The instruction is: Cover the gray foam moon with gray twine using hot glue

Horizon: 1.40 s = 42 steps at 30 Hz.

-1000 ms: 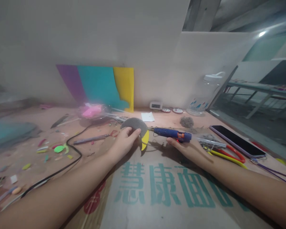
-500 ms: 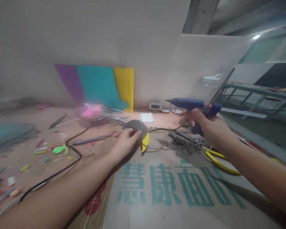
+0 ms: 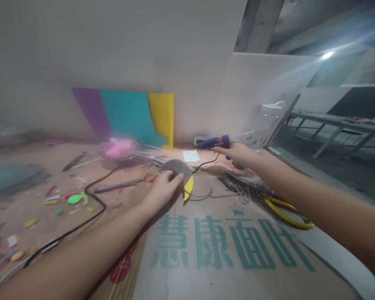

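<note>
My left hand [image 3: 165,187] pinches a grey rounded piece [image 3: 175,165] with thumb and fingers, low over the cardboard. A yellow crescent-shaped part [image 3: 188,187] shows at its right edge, and part of the piece is hidden under my fingers. My right hand [image 3: 234,152] is stretched to the back of the table, its fingers around the lower part of a blue hot glue gun [image 3: 213,142]. The gun's nozzle points left, and its handle is mostly hidden. A black cord [image 3: 206,163] runs below it.
Behind stand a purple, teal and yellow panel [image 3: 128,112] and a lidded clear bottle [image 3: 271,112]. Tangled grey string [image 3: 237,185] and yellow-handled scissors [image 3: 287,214] lie right. Clay scraps, a green blob [image 3: 75,199] and a pen-like tool [image 3: 118,185] are left. White paper [image 3: 191,156] lies ahead.
My right hand has carried the glue gun left, away from me and down to the back of the table. My left hand keeps its hold on the grey piece.
</note>
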Tool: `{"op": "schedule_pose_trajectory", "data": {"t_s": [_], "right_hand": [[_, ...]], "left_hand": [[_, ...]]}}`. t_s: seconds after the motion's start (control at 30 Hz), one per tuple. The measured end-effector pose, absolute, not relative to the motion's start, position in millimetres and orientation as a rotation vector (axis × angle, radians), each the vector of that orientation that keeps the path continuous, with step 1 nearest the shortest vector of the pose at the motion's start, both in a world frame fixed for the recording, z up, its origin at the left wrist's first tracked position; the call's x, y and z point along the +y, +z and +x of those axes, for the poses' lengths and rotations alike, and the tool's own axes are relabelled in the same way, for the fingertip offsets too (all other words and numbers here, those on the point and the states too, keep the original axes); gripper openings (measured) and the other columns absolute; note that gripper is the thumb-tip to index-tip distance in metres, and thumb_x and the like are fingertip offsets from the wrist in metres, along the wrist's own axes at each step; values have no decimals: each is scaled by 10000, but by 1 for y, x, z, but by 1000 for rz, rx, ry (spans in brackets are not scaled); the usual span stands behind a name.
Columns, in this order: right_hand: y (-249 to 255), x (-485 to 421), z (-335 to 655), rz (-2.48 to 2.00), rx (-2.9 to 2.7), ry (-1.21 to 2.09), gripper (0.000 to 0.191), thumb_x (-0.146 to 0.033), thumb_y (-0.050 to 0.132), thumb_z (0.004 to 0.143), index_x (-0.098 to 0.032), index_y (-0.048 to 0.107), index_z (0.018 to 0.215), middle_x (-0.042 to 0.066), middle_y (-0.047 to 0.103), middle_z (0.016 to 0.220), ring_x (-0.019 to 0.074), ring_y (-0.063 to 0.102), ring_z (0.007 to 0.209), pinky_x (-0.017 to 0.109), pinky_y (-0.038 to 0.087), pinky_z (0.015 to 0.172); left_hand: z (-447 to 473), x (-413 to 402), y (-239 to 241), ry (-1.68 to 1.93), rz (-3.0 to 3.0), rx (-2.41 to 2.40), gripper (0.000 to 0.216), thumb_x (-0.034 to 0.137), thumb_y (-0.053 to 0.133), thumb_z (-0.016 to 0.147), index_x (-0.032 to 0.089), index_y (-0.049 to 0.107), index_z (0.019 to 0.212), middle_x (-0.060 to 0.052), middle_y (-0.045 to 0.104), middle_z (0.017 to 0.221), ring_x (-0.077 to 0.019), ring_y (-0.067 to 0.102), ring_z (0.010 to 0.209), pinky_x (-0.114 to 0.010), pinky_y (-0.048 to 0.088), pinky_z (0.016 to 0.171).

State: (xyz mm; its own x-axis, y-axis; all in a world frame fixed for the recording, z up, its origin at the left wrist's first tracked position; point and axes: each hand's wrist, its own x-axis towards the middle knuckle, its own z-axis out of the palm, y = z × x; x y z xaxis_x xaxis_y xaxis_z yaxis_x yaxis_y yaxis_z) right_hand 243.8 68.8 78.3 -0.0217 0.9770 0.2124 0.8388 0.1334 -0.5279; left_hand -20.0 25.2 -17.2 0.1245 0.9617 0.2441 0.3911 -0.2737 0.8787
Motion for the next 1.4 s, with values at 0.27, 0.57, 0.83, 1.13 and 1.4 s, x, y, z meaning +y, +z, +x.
{"op": "schedule_pose_trajectory", "data": {"t_s": [0.27, 0.57, 0.83, 1.13, 1.4], "right_hand": [[45, 116, 222, -1785, -1897, 389, 309, -427, 686, 824, -130, 712, 903, 77, 707, 713, 166, 614, 617, 239, 462, 588], [40, 106, 238, -1803, -2035, 248, 364, -463, 595, 881, -120, 703, 938, 147, 726, 889, 247, 662, 795, 292, 475, 694], [40, 26, 225, -1317, -2260, -41, 354, -403, 514, 932, -173, 668, 1153, 136, 653, 1228, 280, 568, 1169, 406, 405, 1004], [41, -12, 190, -1178, -2379, 606, 324, -335, 657, 827, -188, 673, 1116, 87, 687, 1166, 228, 625, 1080, 353, 469, 941], [35, 3, 208, -1378, -2009, 1016, 229, -357, 524, 892, -176, 659, 932, -60, 515, 538, 76, 417, 395, 208, 321, 419]], "left_hand": [[-19, 23, -17, 1149, 1740, 1339, 385, 519, 536, 827, 192, 497, 627, 11, 535, 614, -165, 528, 635, -274, 349, 584], [-22, 24, -17, 1143, 1715, 1310, 404, 551, 538, 824, 184, 519, 657, 12, 545, 643, -166, 548, 660, -274, 363, 601], [-21, 24, -15, 1148, 1733, 1308, 404, 544, 544, 823, 186, 522, 637, 5, 562, 631, -166, 555, 653, -276, 369, 604], [-22, 20, -8, 1234, 1568, 1261, 384, 505, 579, 807, 178, 530, 613, -3, 557, 600, -144, 533, 609, -266, 389, 589], [-21, 20, -9, 1247, 1453, 1174, 370, 486, 604, 800, 172, 538, 616, 3, 551, 579, -126, 521, 578, -252, 393, 576]]}}
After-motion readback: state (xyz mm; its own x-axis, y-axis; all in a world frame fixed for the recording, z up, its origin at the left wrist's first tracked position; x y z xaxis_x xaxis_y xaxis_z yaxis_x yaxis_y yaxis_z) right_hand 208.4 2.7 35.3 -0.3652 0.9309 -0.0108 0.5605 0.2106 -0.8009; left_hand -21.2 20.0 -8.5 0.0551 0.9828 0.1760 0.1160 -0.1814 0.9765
